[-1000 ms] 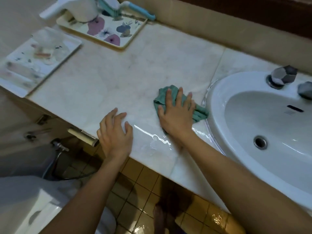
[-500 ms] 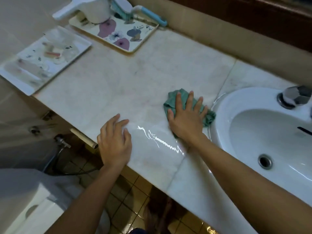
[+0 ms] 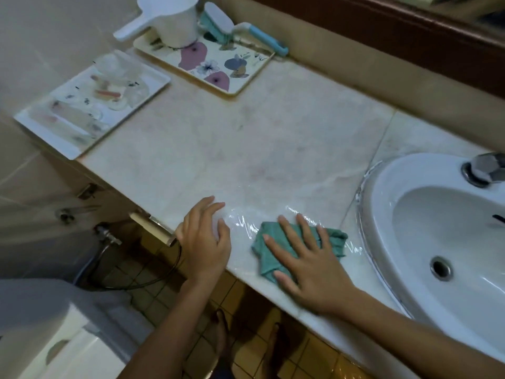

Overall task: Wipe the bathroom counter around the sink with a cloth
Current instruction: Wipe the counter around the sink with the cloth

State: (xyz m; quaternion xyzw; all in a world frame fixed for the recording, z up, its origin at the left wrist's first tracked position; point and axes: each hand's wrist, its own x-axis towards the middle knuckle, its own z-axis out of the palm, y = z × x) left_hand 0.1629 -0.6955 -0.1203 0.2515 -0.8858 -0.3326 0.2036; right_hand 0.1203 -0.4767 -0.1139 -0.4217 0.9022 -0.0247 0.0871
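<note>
A crumpled green cloth [image 3: 266, 251] lies on the pale marble counter [image 3: 246, 138] near its front edge, just left of the white sink [image 3: 382, 214]. My right hand [image 3: 311, 258] presses flat on the cloth with its fingers spread straight. My left hand [image 3: 205, 239] rests on the counter's front edge a little to the left, fingers relaxed and holding nothing. A wet, shiny streak runs across the marble between the hands and along the sink rim.
A floral tray [image 3: 218, 69] with a white jug [image 3: 175, 20] and a blue-handled brush [image 3: 246, 34] stands at the back left. A white tray [image 3: 35, 124] of small items sits at the counter's left end. A chrome tap [image 3: 483, 168] sits behind the basin. Tiled floor and a toilet lie below.
My right hand has slid the cloth from beside the sink rim back toward the counter's front edge. The left hand has stayed at the edge.
</note>
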